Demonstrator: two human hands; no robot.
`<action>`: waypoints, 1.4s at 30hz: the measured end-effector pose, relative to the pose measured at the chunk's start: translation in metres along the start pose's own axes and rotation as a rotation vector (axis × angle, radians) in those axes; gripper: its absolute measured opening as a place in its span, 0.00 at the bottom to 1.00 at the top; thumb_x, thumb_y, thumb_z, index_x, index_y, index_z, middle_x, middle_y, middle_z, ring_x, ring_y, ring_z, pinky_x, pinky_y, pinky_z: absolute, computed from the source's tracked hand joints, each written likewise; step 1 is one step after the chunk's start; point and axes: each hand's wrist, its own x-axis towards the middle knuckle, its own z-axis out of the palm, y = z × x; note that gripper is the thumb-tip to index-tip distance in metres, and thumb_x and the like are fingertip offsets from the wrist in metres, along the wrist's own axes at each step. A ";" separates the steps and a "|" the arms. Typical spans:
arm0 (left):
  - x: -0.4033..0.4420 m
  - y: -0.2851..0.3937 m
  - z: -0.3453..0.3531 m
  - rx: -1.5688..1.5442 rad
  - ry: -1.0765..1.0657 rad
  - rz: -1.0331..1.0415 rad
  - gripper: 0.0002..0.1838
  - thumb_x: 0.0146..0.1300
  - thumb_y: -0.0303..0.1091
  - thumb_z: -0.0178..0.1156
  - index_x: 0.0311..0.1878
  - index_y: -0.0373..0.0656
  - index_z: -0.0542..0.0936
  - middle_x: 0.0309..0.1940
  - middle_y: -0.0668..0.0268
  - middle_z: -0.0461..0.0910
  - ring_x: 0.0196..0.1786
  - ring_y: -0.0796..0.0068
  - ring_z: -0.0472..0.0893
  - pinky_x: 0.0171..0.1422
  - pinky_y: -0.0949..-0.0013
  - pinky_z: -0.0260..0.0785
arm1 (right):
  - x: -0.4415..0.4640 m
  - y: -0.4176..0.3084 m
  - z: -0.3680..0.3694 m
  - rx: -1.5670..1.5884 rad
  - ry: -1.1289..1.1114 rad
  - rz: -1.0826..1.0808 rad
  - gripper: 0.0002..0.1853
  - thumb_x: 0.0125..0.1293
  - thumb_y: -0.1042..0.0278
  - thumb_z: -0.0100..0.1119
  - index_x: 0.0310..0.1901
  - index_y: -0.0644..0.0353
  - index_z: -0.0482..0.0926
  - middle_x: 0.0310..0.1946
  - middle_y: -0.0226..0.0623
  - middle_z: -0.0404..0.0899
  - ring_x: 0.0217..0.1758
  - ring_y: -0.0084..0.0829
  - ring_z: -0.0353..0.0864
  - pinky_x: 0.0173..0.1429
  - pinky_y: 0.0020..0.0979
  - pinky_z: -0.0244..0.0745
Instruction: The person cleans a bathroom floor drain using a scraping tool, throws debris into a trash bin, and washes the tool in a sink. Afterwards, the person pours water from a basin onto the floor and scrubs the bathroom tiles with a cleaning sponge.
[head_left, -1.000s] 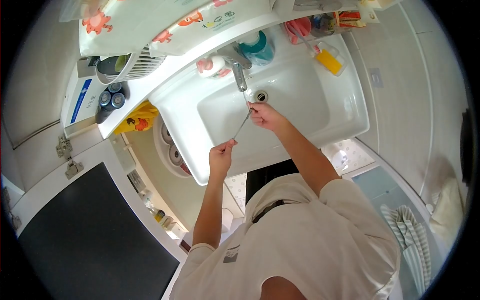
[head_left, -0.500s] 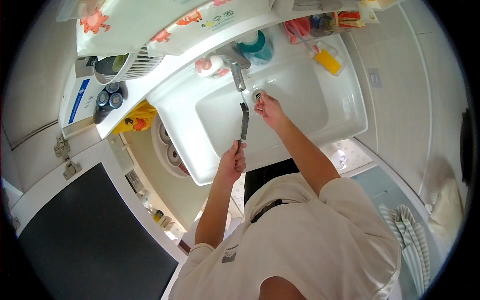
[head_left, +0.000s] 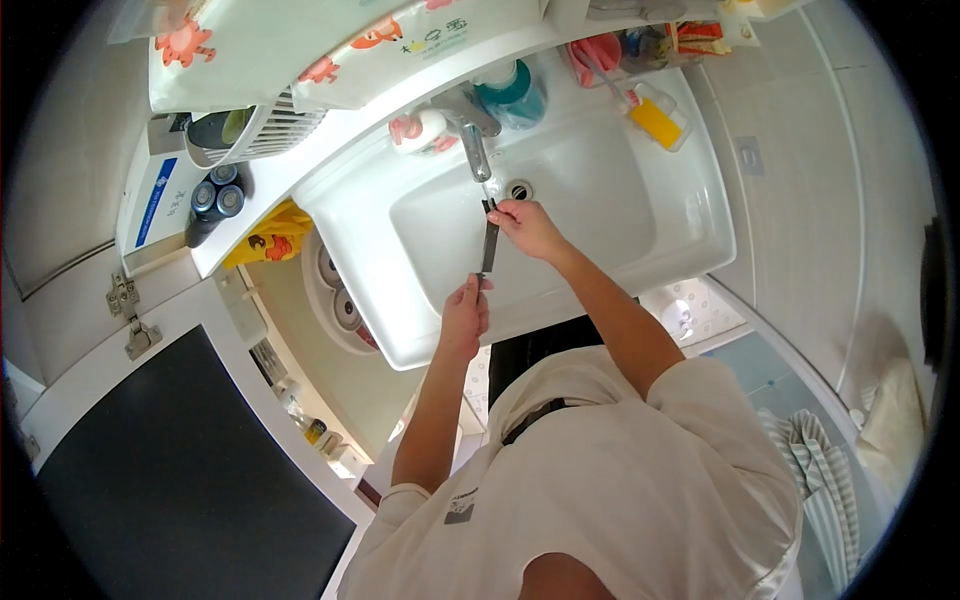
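"Over the sink, where exactly is the comb?"

"Between the two hands, pointing away from the body. Its far end is just below the tap, near the drain, and its near end runs into the left hand."

"How is that hand set?"

"Closed, with the thumb and curled fingers wrapped on the handle."

"And the right hand?"

"Nearly closed too, thumb and fingers pinched on the comb close to its far end. How hard they press, I can't tell."

"What stands by the tap?"

"A white pump bottle on its left and a blue-green bottle on its right."
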 end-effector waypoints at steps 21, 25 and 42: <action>-0.009 0.024 -0.019 -0.124 -0.004 -0.082 0.20 0.78 0.57 0.51 0.43 0.50 0.76 0.18 0.80 0.56 0.16 0.85 0.50 0.19 0.77 0.42 | -0.010 0.071 0.012 -1.092 -0.065 -0.299 0.11 0.63 0.59 0.63 0.40 0.56 0.85 0.37 0.38 0.86 0.45 0.44 0.85 0.67 0.51 0.64; -0.003 0.018 -0.023 -0.131 -0.010 -0.065 0.19 0.79 0.55 0.50 0.44 0.48 0.76 0.18 0.79 0.56 0.16 0.85 0.50 0.19 0.77 0.42 | -0.005 0.045 0.034 -1.163 -0.300 -0.218 0.08 0.62 0.65 0.60 0.36 0.55 0.86 0.32 0.37 0.86 0.45 0.42 0.85 0.74 0.55 0.59; 0.008 0.017 -0.009 -0.235 0.003 -0.050 0.19 0.81 0.53 0.48 0.45 0.47 0.76 0.18 0.79 0.55 0.18 0.84 0.51 0.20 0.76 0.42 | 0.014 -0.003 0.022 -1.060 -0.177 -0.442 0.05 0.57 0.70 0.61 0.28 0.56 0.86 0.43 0.41 0.84 0.49 0.40 0.85 0.62 0.43 0.74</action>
